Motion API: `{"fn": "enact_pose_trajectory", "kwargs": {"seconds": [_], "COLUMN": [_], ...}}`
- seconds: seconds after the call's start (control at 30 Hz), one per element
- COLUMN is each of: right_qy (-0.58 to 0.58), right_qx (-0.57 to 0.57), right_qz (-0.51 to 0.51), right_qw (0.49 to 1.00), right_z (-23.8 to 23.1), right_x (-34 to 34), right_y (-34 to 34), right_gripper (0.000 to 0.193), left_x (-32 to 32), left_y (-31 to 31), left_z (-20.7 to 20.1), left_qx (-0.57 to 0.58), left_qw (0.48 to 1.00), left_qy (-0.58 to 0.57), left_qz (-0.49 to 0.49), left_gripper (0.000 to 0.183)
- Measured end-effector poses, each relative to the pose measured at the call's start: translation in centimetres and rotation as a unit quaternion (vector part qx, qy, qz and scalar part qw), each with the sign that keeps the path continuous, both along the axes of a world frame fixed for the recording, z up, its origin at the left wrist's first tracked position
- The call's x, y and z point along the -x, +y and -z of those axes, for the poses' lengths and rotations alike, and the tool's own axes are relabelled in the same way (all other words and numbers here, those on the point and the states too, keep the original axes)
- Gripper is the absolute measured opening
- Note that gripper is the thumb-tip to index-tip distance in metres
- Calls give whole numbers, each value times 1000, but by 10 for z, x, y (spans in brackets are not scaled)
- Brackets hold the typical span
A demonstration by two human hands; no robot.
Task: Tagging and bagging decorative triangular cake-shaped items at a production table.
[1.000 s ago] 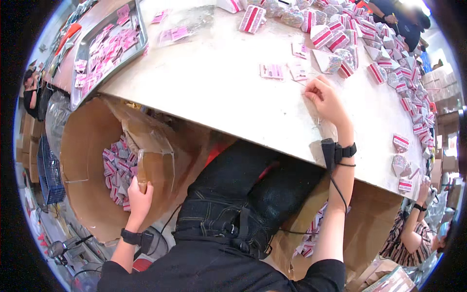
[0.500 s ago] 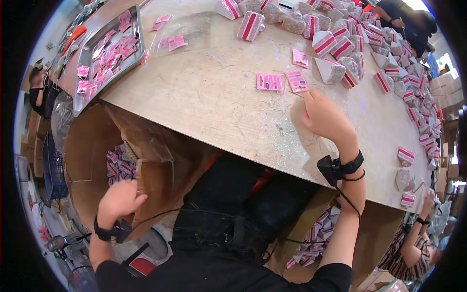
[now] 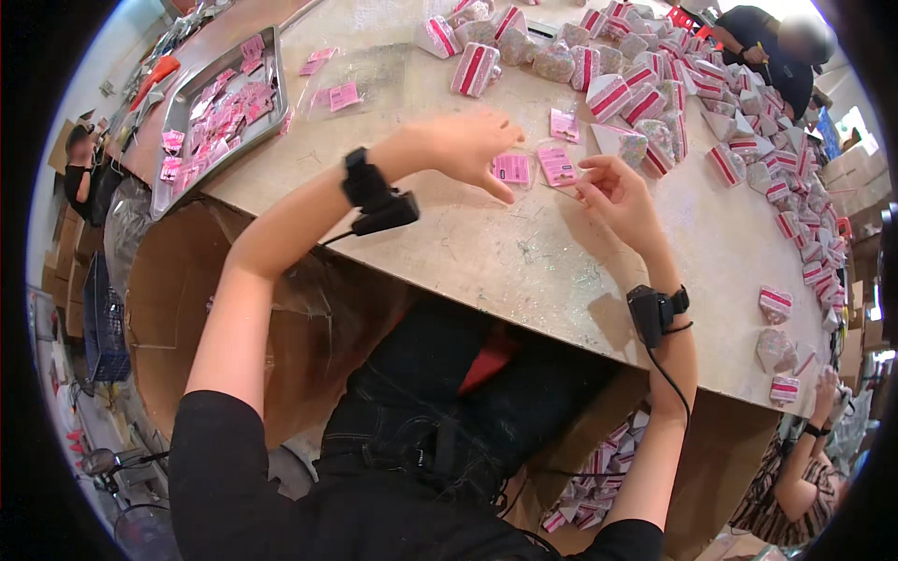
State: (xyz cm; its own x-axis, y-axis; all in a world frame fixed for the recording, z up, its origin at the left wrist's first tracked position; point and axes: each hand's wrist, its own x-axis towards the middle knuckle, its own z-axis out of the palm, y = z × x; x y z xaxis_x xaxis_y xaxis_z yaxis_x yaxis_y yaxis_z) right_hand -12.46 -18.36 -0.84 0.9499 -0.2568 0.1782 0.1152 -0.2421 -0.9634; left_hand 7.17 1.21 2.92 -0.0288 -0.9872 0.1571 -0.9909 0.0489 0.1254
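Over the table (image 3: 449, 262) my left hand (image 3: 458, 150) is open, its fingers spread just above a small pink card (image 3: 512, 169). My right hand (image 3: 619, 198) is at a second pink card (image 3: 557, 166), index finger and thumb curled together. A thin strand shows by its fingertips, but what they pinch is too small to make out. A third pink card (image 3: 564, 124) lies slightly farther back. Beyond the hands are glittery white cake-slice-shaped pieces with pink stripes (image 3: 610, 96), heaped toward the right.
A metal tray (image 3: 282, 98) of pink cards stands at left, beside a clear plastic bag (image 3: 379, 84). Below the table edge is a cardboard box (image 3: 178, 290); more striped slices (image 3: 608, 458) lie low at right. Other people (image 3: 772, 61) are at the far right, right edge and left.
My left hand has risen from beside the cardboard box to above the table, near the cards. My right hand has stayed by the cards, turning slightly with its fingers now more visible.
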Motion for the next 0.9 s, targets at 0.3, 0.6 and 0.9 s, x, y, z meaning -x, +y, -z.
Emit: {"fn": "enact_pose_trajectory", "kwargs": {"seconds": [0.3,0.6,0.9], "right_qy": [-31,-41,-23], "right_qx": [-131,-129,-102], "right_qz": [67,138,152], "right_qw": [989,981,983], "right_z": [-1,0,-2], "right_x": [-1,-10,-18], "right_y": [16,33,46], "right_gripper": [15,9,9], "left_x": [11,19,25], "left_y": [-17,-12,-13], "left_z": [24,25,29], "left_qx": [-2,-2,48], "left_qw": [982,816,781], "left_qy": [179,575,621], "left_qz": [-63,-65,-38], "left_gripper": [54,21,20]}}
